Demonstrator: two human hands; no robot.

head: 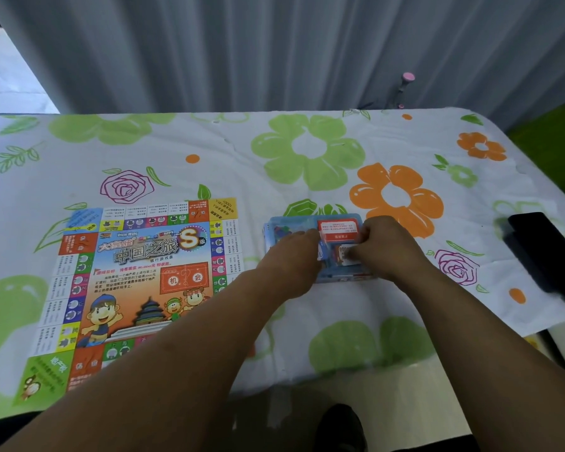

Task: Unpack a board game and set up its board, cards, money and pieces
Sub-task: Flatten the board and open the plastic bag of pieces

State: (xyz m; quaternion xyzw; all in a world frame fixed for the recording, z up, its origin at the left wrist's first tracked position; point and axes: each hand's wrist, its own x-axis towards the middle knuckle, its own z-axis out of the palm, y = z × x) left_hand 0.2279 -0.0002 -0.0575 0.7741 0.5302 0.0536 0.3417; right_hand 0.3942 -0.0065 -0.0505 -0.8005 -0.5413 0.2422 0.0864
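Observation:
The colourful game board lies unfolded and flat on the left half of the table. To its right sits the open blue game box, holding a red card stack and small coloured pieces. My left hand rests over the box's left part, fingers bent down onto its contents. My right hand is over the box's right side and pinches a small stack of paper money or cards between thumb and fingers. Both hands hide much of the box.
The table wears a white cloth with green and orange flowers. A black object lies at the right edge. Grey curtains hang behind the table. A dark shoe shows on the floor below the near edge.

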